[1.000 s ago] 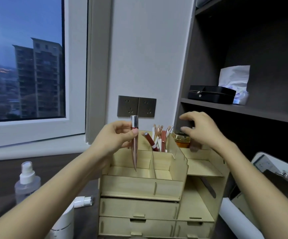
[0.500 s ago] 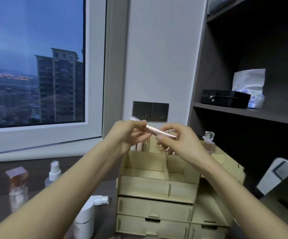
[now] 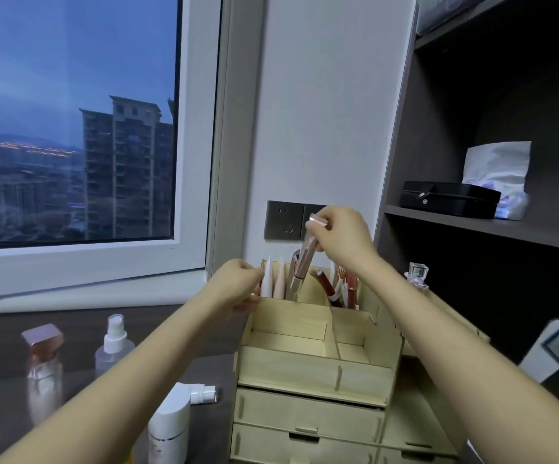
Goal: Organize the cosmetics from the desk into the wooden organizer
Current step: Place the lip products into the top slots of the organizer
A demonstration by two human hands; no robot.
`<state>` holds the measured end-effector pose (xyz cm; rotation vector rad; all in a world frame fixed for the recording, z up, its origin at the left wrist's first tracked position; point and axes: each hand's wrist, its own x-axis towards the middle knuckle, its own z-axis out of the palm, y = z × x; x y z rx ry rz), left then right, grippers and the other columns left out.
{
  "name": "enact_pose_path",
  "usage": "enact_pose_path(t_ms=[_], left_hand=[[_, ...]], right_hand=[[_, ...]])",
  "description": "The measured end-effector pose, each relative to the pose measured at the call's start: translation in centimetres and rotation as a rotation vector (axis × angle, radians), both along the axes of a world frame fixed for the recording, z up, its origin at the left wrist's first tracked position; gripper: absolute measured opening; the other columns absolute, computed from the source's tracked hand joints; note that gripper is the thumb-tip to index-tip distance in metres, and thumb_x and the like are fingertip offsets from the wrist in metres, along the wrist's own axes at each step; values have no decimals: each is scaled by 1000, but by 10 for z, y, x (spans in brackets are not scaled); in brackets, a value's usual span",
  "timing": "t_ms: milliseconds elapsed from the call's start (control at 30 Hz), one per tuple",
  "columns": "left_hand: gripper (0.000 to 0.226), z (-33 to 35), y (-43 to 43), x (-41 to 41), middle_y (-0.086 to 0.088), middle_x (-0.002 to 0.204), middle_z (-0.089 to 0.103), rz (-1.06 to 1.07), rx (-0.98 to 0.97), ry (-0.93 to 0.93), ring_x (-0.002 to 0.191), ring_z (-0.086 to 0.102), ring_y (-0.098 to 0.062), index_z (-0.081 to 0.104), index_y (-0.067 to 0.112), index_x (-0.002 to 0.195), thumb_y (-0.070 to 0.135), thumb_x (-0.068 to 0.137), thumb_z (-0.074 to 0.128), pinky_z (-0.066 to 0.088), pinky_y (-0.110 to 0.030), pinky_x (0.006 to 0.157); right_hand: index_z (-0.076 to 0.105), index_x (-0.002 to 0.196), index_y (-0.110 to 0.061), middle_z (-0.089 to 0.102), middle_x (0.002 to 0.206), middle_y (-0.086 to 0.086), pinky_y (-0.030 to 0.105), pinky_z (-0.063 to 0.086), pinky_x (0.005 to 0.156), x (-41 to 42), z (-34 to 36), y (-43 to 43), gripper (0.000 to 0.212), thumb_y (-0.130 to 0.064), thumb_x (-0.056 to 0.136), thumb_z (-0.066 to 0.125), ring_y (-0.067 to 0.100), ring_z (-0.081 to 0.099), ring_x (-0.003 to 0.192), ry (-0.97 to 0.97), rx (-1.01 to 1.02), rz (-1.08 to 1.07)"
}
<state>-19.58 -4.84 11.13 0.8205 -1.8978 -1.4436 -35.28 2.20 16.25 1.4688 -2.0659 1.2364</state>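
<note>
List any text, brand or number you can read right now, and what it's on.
No text is legible.
Grey print on the white bottle: too blurred to read.
Coloured print on the tissue pack: too blurred.
Dark label on the white device at right: too small.

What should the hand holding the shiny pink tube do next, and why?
Probably lower it a little further and let go. The right hand pinches the pink tube near its top, tilted, with its lower end at the wooden organizer's back left slot, beside a white tube and a peach tube standing there.
</note>
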Motion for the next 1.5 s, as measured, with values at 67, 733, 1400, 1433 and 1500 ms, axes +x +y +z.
enact_pose_path(t_ms=[67, 733, 1400, 1433, 1500], left_hand=[[17, -8, -5, 0, -12, 76, 41, -18, 12, 7, 61, 40, -19, 44, 11, 77, 6, 92, 38, 35, -27, 55], [11, -24, -29, -1, -14, 79, 44, -74, 4, 16, 55, 35, -15, 52, 9, 83, 2, 87, 44, 32, -20, 47], [9, -11, 23, 91, -9, 77, 60, 51, -152, 31, 58, 49, -13, 60, 9, 84, 8, 89, 52, 44, -12, 45], [9, -15, 29, 103, -8, 75, 61, 54, -170, 14, 59, 49, -13, 62, 6, 90, 8, 89, 53, 43, -11, 44], [15, -24, 40, 127, -5, 75, 64, 48, -207, -41, 62, 53, -12, 64, 3, 97, 11, 89, 54, 45, -9, 48]], right_hand=[[63, 75, -13, 56, 66, -4, 29, 39, 64, -9, -4, -21, 18, -24, 89, 55, 16, 53, 67, 86, 132, -74], [70, 83, -20, 63, 58, -5, 29, 49, 70, -51, -33, -55, 20, -34, 91, 58, 9, 58, 57, -16, 440, -166], [73, 90, -25, 64, 80, -13, 21, 40, 64, 105, -58, 38, 12, -27, 87, 61, 3, 53, 74, 186, 290, 218], [73, 90, -24, 65, 81, -13, 19, 41, 65, 120, -66, 44, 13, -27, 87, 61, 4, 55, 76, 169, 315, 262], [74, 89, -23, 66, 80, -13, 22, 45, 70, 146, -85, 53, 13, -25, 87, 61, 5, 58, 77, 134, 362, 355]])
